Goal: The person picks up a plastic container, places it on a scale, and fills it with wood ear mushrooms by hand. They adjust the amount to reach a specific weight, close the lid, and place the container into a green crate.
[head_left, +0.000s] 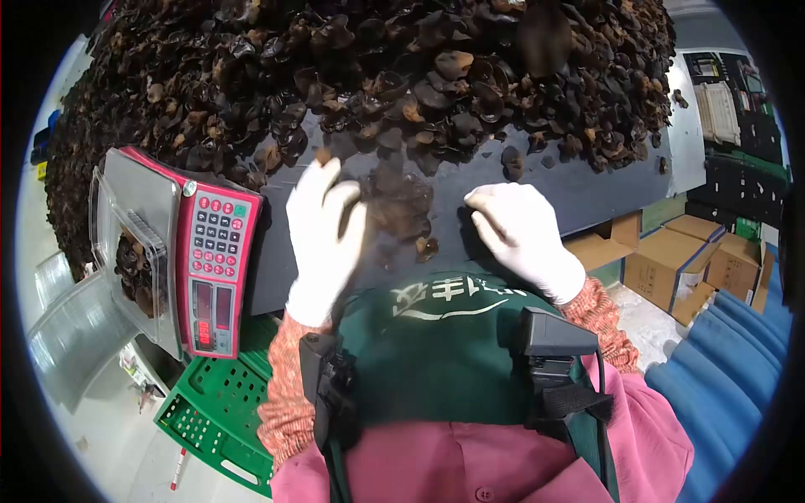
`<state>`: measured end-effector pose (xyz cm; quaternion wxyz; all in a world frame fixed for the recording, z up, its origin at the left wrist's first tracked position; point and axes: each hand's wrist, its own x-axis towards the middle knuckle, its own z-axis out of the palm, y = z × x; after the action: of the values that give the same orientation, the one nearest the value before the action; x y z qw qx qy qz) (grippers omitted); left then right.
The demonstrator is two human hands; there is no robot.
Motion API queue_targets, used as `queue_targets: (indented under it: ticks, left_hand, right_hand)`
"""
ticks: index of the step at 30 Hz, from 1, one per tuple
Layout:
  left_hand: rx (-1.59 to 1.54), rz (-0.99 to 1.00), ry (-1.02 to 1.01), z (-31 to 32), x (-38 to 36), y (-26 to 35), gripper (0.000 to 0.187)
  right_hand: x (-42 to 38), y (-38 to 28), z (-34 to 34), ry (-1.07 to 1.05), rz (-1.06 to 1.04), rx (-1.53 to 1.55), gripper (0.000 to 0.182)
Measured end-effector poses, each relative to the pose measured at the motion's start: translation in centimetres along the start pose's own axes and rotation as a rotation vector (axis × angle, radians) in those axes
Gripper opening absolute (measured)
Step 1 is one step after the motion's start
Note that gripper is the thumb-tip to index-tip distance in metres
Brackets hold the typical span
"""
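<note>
A small group of dark brown wood ear mushrooms (401,205), partly blurred, lies on the grey tabletop between my hands. My left hand (323,235), in a white glove, is at the left of this group, open with fingers apart and pointing to the big heap. A small brown piece (323,156) shows right at its fingertips. On the other side, my gloved right hand (524,239) is low over the table's near part with its fingers curled in; I cannot tell whether anything is inside them. The heap of wood ear mushrooms (402,88) rises beyond both hands.
A pink scale (220,260) stands at the left, with a clear plastic box (159,243) of mushrooms on its plate. Below it is a green crate (222,402). Cardboard boxes (667,260) and blue sheeting (729,352) are at the right.
</note>
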<state>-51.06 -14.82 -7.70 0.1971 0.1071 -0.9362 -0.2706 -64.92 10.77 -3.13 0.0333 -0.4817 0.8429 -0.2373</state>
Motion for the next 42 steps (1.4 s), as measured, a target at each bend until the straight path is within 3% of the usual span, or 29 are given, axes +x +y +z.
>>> queue_targets:
  ticks: [7, 11, 13, 16, 26, 29, 30, 31, 35, 36, 38, 39, 42]
  left_hand:
    - [-0.114, -0.061, 0.098, -0.8, -6.2, 0.7, 0.033]
    - [-0.184, -0.175, 0.183, -0.6, -6.8, 0.8, 0.033]
    - [-0.159, -0.198, 0.169, -0.7, -7.0, 0.5, 0.044]
    - [-0.136, -0.223, 0.154, -0.6, -6.9, 0.0, 0.061]
    - [-0.104, -0.251, 0.162, -1.2, -5.1, 0.6, 0.058]
    - [-0.105, -0.275, 0.185, -1.3, -5.3, 0.2, 0.057]
    - [-0.108, -0.286, 0.194, -1.4, -5.2, 0.2, 0.057]
    - [-0.111, -0.295, 0.201, -1.5, -5.2, 0.1, 0.057]
    - [-0.071, -0.287, 0.166, -1.5, -4.6, -0.1, 0.061]
    - [-0.057, -0.282, 0.146, -1.5, -3.9, 0.4, 0.063]
    - [0.016, -0.24, 0.055, -1.6, -3.2, 0.7, 0.072]
    - [-0.103, -0.286, 0.017, -1.7, -3.1, 1.2, 0.08]
    - [-0.119, -0.094, -0.077, -1.5, -4.2, 0.5, 0.092]
  right_hand:
    - [5.0, -0.3, 2.7, 0.231, -0.184, 0.018, 0.04]
    - [9.1, -0.5, 3.7, 0.387, 0.034, -0.268, 0.05]
    - [8.7, 0.0, 5.3, 0.276, 0.04, -0.217, 0.05]
    - [6.3, -1.1, 6.1, 0.099, -0.153, -0.048, 0.048]
    - [2.2, -2.6, 6.3, -0.048, -0.524, 0.13, 0.043]
    - [2.7, -1.8, 5.0, 0.05, -0.492, 0.167, 0.041]
    - [4.6, -2.2, 2.2, -0.197, -0.323, 0.182, 0.04]
    - [4.8, -1.4, 2.8, 0.119, -0.326, 0.137, 0.038]
    - [6.6, -0.4, 4.2, 0.29, 0.002, -0.097, 0.052]
    - [6.7, -0.4, 4.6, 0.216, 0.013, -0.091, 0.061]
    - [6.3, -0.9, 6.0, 0.077, -0.076, -0.009, 0.058]
    - [5.6, -1.4, 6.5, 0.031, -0.139, 0.058, 0.056]
    - [3.6, -1.9, 5.9, -0.084, -0.325, 0.151, 0.05]
